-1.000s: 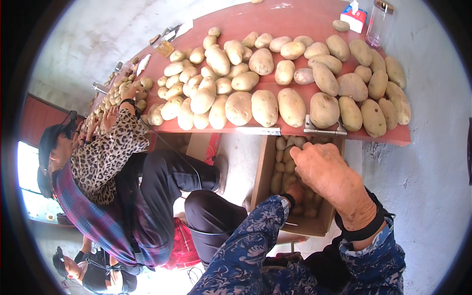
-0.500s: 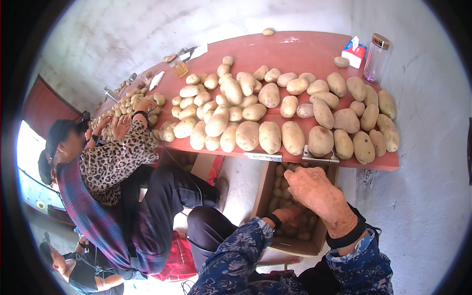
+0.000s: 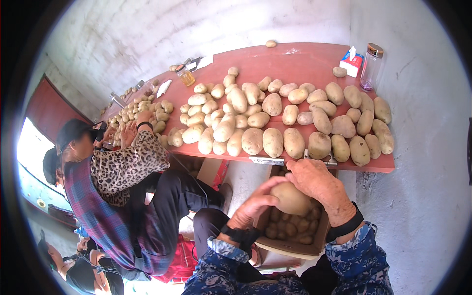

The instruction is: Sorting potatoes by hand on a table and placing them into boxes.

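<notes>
My left hand [image 3: 255, 200] grips a large pale potato [image 3: 291, 198] from its left side, thumb and fingers curved round it. The potato is above a brown box [image 3: 314, 243] under the table edge, with many smaller potatoes [image 3: 290, 227] in it. Close by on the right, my right hand [image 3: 319, 181] is closed, its fingers bent together at the table's front edge. Whatever it pinches is hidden. Just behind its knuckles, a metal fitting [image 3: 332, 161] shows at the table edge beside a large potato [image 3: 319, 145].
Many potatoes [image 3: 238, 101] cover the red table [image 3: 255, 59]. A tissue pack [image 3: 351, 64] and a clear bottle [image 3: 372, 66] stand at the back right, a jar of amber liquid [image 3: 185, 75] at the back left. A co-worker [image 3: 130, 162] sits to my left, handling smaller potatoes.
My left hand has come up out of the box with a large potato and brought it beside my right hand. The right hand stays closed near the table edge. The view has shifted slightly.
</notes>
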The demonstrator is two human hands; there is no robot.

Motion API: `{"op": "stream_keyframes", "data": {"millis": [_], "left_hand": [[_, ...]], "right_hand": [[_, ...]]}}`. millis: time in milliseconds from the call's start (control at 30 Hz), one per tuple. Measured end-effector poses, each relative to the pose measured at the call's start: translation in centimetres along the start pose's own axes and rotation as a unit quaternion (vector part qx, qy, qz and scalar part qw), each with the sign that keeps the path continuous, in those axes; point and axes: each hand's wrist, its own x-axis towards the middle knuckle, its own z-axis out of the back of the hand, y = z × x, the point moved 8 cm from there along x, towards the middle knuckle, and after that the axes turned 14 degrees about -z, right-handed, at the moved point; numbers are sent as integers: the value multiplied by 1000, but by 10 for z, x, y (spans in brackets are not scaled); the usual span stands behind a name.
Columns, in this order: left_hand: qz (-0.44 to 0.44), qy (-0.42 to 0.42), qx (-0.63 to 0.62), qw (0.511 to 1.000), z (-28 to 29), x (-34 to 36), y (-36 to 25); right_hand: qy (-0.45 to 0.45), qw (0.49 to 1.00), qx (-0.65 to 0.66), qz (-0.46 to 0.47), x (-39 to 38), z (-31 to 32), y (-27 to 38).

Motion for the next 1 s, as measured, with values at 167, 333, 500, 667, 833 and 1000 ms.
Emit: {"op": "stream_keyframes", "data": {"millis": [167, 333, 500, 667, 833, 1000], "left_hand": [[-124, -133, -4, 983, 36, 3, -70], [-175, -262, 84, 945, 45, 5, -91], [-136, -262, 227, 928, 33, 11, -95], [-157, -239, 431, 856, 26, 16, -137], [-242, -200, 717, 623, 11, 38, -179], [-242, -187, 721, 622, 38, 60, -175]], "right_hand": [[86, 941, 325, 28, 1, 17, 15], [138, 828, 541, -55, 11, 2, 25], [165, 819, 542, -91, 13, -9, 24], [84, 880, 465, -50, 11, 3, 20], [55, 979, 180, 80, -2, -5, 40], [81, 983, 109, 124, -14, -14, 51]]}}
